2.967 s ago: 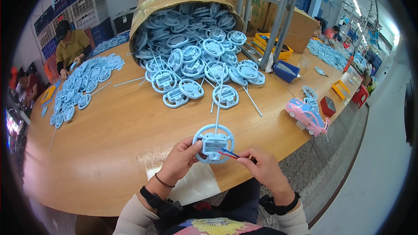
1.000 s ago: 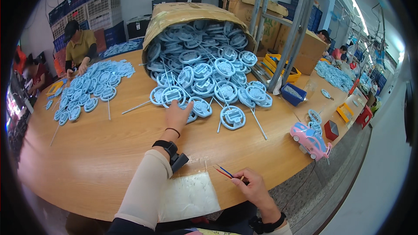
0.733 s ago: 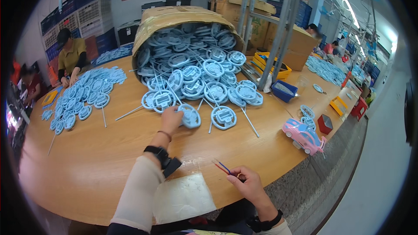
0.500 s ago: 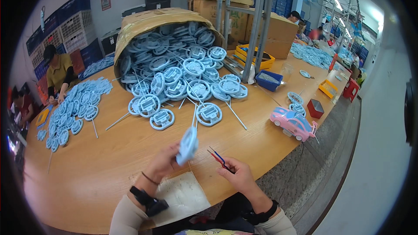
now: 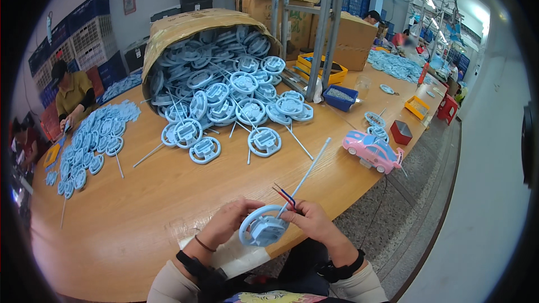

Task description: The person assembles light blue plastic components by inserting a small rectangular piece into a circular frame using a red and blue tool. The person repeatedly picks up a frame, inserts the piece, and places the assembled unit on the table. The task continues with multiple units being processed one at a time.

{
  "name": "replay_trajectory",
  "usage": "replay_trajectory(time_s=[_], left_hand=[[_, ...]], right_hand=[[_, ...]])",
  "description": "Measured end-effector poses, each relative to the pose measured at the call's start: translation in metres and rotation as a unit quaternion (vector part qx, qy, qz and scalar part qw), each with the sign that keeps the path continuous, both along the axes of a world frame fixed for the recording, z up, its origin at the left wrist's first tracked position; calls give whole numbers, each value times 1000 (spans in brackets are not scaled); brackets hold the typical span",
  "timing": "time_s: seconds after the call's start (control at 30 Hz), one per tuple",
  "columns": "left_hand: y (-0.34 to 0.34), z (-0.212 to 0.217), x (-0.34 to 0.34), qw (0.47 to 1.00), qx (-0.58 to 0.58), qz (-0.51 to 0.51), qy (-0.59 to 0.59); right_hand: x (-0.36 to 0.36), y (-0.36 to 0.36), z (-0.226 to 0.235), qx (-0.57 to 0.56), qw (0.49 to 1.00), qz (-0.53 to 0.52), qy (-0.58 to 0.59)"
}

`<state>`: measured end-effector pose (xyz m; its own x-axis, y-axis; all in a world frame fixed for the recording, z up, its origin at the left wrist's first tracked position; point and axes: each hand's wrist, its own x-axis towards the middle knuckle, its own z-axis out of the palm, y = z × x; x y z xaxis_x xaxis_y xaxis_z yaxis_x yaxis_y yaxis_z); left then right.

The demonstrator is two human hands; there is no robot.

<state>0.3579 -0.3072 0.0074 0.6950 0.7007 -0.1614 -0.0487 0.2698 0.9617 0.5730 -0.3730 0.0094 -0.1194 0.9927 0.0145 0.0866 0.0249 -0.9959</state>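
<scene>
My left hand (image 5: 229, 220) is closed on the rim of a light blue toy steering wheel (image 5: 266, 231), held low over the table's front edge. A long blue rod rises from the wheel toward the upper right. My right hand (image 5: 312, 222) is closed on a pair of red and blue probe leads (image 5: 288, 196), whose bare metal tips point up and left. Its fingers also lie against the rod and the wheel's right side. Whether they grip the wheel too, I cannot tell. A pink and blue toy car (image 5: 373, 152) stands to the right.
A tipped carton (image 5: 168, 25) spills many similar wheels onto the wooden table (image 5: 140, 207). Metal posts (image 5: 323, 39), a blue bin (image 5: 340, 99) and a dark red box (image 5: 401, 133) stand to the right. Another person (image 5: 73, 95) works beside a wheel pile (image 5: 98, 140) at left.
The wheel has come down and right toward me, turning so its rod points up right. My right hand has met the wheel and rod, still holding the leads.
</scene>
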Motion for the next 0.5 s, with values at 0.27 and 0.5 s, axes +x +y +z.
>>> replay_trajectory(time_s=[0.27, 0.5], left_hand=[[5, -16, -15, 998, 19, 35, 39], [17, -26, -22, 992, -45, 115, -16]], right_hand=[[-16, 4, 3, 111, 968, -106, -200], [-5, -8, 9, 210, 930, -11, -302]])
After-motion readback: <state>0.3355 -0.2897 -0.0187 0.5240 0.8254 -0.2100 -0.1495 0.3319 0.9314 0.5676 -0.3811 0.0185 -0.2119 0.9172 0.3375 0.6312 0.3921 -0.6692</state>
